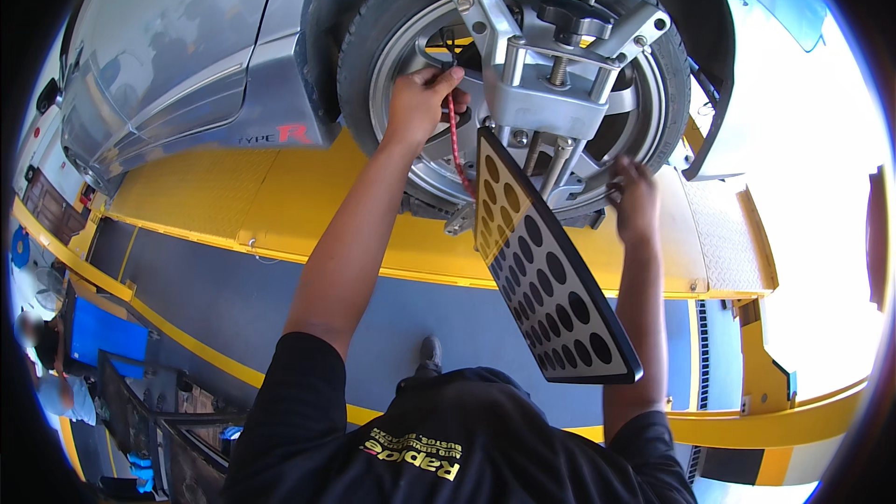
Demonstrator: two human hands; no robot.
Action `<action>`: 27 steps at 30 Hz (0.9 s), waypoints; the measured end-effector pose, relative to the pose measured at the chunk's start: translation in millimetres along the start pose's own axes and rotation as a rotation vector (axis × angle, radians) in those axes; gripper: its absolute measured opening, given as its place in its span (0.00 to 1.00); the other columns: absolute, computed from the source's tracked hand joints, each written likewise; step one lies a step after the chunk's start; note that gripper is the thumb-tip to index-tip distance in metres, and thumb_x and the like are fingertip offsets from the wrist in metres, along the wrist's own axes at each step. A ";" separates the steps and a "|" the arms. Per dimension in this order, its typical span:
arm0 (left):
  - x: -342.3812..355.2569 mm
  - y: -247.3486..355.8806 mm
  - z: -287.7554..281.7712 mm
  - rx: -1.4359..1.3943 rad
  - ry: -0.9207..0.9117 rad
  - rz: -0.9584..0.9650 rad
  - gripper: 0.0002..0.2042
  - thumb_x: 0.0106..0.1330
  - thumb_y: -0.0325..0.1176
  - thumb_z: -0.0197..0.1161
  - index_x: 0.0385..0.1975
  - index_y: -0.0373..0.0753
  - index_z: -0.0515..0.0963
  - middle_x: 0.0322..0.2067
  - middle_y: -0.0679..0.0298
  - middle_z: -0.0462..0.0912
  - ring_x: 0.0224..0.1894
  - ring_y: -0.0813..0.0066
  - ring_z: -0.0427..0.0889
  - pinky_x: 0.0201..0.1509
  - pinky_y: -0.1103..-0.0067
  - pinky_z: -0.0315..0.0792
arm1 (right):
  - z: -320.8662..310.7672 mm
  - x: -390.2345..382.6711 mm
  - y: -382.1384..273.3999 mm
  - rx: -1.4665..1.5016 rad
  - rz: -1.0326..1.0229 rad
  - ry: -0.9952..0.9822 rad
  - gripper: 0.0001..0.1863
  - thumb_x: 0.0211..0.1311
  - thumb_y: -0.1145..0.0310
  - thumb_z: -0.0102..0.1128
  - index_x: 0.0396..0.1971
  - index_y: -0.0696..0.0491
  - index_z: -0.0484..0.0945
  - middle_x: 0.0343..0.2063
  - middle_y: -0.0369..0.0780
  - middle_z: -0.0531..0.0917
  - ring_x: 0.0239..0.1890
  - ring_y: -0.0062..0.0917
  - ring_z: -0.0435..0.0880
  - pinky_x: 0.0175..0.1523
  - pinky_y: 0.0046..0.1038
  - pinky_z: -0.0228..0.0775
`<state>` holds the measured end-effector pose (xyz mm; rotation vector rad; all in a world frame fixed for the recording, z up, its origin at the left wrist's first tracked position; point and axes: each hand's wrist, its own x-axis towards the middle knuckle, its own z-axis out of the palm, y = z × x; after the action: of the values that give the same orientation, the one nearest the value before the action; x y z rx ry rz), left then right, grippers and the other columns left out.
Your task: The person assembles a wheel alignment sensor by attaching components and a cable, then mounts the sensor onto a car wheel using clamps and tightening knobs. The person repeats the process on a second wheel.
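Note:
A car wheel (pixel 369 56) carries a silver metal clamp (pixel 546 103) with a black knob (pixel 569 14) at its top. A tilted board with black dots (pixel 551 289) hangs from the clamp toward me. My left hand (pixel 420 107) pinches the black end of a red cord (pixel 455 154) at the left side of the rim. My right hand (pixel 637 196) is at the lower right of the wheel, behind the board, with fingers bent and blurred; whether it holds anything I cannot tell.
A silver car body (pixel 177 56) is at left, above a yellow ramp (pixel 205 187). Yellow railing (pixel 812 415) runs at lower right. At the left edge are a blue panel (pixel 107 336), black frames (pixel 168 420) and another person (pixel 56 392).

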<state>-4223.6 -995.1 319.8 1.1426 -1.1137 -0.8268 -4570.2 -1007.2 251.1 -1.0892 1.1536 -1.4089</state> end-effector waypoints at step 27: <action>-50.7 -37.5 4.1 0.054 -0.154 -0.228 0.15 0.77 0.40 0.59 0.55 0.40 0.77 0.44 0.60 0.86 0.46 0.67 0.87 0.45 0.72 0.81 | 102.8 -118.9 241.0 0.488 0.777 -0.880 0.37 0.78 0.40 0.50 0.75 0.46 0.54 0.53 0.47 0.83 0.43 0.27 0.85 0.52 0.30 0.78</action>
<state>-4240.0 -958.3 271.1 1.2842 -1.1512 -1.0825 -4420.8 -918.6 21.7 -0.6519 0.4381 -0.4413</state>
